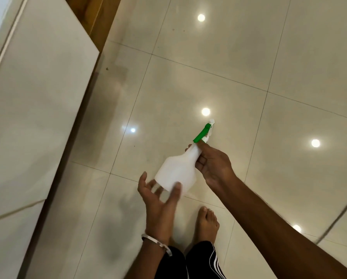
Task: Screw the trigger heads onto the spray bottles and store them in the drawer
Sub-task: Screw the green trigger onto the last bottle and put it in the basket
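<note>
A white plastic spray bottle [176,172] is held tilted over the tiled floor, its neck pointing up and to the right. A green and white trigger head [203,132] sits on its neck. My right hand [214,164] grips the bottle's neck just below the trigger head. My left hand [160,198] is under the bottle's base with its fingers spread, the thumb and fingertips touching the bottom edge. No drawer can be told apart in this view.
A white glossy cabinet front [37,117] runs along the left, with a wooden strip [100,23] behind it. Glossy beige floor tiles [249,67] reflect ceiling lights. My bare foot [207,224] stands just below the hands.
</note>
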Demonstrator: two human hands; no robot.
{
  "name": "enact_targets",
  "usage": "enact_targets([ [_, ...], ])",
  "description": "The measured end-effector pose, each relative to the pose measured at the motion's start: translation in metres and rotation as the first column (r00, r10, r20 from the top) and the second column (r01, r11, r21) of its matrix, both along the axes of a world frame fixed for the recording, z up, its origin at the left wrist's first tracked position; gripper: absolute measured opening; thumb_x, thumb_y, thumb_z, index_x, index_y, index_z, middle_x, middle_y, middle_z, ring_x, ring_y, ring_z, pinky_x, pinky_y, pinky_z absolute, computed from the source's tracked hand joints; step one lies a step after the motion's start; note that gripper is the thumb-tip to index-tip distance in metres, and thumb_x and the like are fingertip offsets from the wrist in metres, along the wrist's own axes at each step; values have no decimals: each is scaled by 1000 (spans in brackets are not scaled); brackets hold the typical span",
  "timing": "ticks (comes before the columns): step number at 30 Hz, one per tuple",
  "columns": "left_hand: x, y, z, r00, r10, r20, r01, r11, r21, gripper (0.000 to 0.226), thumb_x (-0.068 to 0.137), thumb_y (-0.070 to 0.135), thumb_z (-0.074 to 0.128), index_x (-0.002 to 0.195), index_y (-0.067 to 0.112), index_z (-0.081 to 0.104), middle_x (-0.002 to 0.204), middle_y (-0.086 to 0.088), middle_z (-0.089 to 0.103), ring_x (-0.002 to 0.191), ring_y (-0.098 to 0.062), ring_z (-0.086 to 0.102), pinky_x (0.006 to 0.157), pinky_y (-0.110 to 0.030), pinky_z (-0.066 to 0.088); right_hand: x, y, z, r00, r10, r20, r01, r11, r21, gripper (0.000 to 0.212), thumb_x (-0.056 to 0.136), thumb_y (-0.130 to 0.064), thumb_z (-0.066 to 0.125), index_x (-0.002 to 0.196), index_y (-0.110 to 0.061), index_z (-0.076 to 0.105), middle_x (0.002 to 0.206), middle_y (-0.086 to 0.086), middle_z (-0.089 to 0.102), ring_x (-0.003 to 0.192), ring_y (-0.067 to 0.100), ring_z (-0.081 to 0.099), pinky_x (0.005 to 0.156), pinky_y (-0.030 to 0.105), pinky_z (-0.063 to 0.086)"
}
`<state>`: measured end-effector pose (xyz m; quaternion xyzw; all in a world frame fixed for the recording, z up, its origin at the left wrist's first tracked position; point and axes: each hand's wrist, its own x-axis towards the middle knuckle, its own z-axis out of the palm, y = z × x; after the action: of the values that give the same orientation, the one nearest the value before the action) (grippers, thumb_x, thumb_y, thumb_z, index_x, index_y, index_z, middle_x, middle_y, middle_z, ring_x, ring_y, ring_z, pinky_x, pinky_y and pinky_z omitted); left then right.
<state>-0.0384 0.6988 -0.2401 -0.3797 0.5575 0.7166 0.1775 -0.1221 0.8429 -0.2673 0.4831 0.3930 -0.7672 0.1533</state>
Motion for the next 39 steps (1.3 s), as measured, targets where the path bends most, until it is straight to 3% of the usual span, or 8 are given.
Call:
enact_targets([
  [4,-1,-9,-5,978,9,208,-124,828,547,68,68,51,70,125,21,51,125,-17,63,106,-37,66,80,-47,58,1,0,0,998,54,-12,-54,998,12,26,90,-14,66,106,7,68,98,21,74,83,26,74,70,33,61],
  [7,4,2,-3,970,-209,-124,184,966,-184,79,59,23,88,119,41,41,126,22,52,107,-6,62,76,-27,58,1,-3,0,1000,-5,27,6,1000,-9,25,89,-17,69,100,5,69,90,19,75,78,24,74,66,31,62],
  [10,11,12,-3,943,-267,-200,182,915,-360,89,54,18,88,119,45,33,126,33,42,115,0,54,82,-26,57,0,-7,3,1000,-13,26,14,999,-39,23,88,-21,71,95,1,69,90,16,76,82,24,75,75,35,62],
  [16,10,0,5,999,20,-49,-15,994,107,73,52,25,87,115,30,51,123,0,62,104,-17,68,72,-31,58,10,1,22,966,226,-121,-232,972,-39,43,89,-33,65,124,-8,64,121,11,70,104,24,68,90,42,55],
  [20,0,-16,19,977,-12,211,-119,795,595,73,61,36,82,125,13,55,123,-22,62,98,-39,65,63,-37,56,29,8,40,921,333,-203,-366,917,-157,59,92,-56,46,135,-17,54,133,8,64,123,23,60,102,41,50],
  [26,-9,-31,20,955,-147,256,-106,638,763,71,64,50,75,120,9,60,108,-22,63,80,-33,62,58,-31,51,44,9,57,921,352,-165,-386,879,-280,60,99,-57,31,138,-18,56,143,10,55,128,28,54,103,46,41],
  [33,-4,-54,33,950,-66,306,-134,797,589,59,80,51,60,124,13,57,125,-17,63,107,-32,63,84,-43,55,45,-5,88,802,569,-180,-595,784,-175,44,96,-42,54,137,-26,56,141,4,58,131,27,53,109,53,42],
  [39,-1,-76,83,943,109,314,-177,964,197,28,93,38,52,109,17,62,112,-10,68,98,-26,66,64,-35,58,55,-41,137,733,656,-179,-664,747,16,32,95,-25,60,126,-27,64,130,-1,66,123,24,59,105,51,47],
])
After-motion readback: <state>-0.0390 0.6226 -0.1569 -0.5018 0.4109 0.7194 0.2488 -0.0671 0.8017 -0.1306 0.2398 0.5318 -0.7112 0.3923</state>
